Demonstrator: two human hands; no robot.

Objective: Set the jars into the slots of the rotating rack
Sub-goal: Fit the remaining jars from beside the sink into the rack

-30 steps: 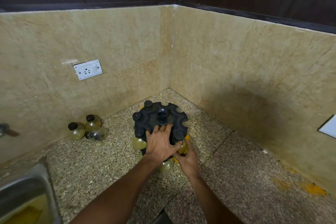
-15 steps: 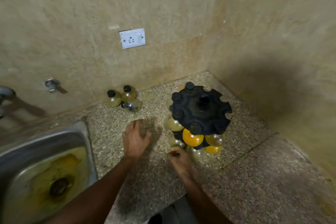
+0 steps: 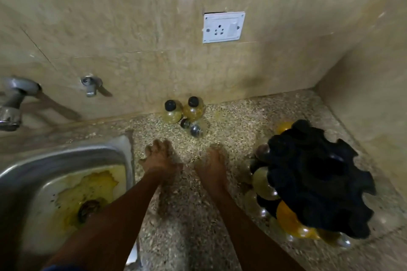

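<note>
A black rotating rack (image 3: 317,180) stands at the right on the speckled counter, with several round jars, clear and orange, hanging under its notched top. Three loose jars with black caps (image 3: 187,114) sit against the back wall; one of them lies on its side. My left hand (image 3: 160,158) and my right hand (image 3: 212,163) are stretched out over the counter between the rack and the loose jars, both blurred, both holding nothing. The left hand's fingers are spread; the right hand's fingers are too blurred to read.
A steel sink (image 3: 63,185) with a yellow-stained basin lies at the left, a tap (image 3: 13,103) and a wall valve (image 3: 91,84) above it. A white socket plate (image 3: 223,27) is on the back wall. The side wall stands close behind the rack.
Both hands have left the rack and moved left and forward toward the loose jars. The view has swung left and down, so the rack now sits at the right.
</note>
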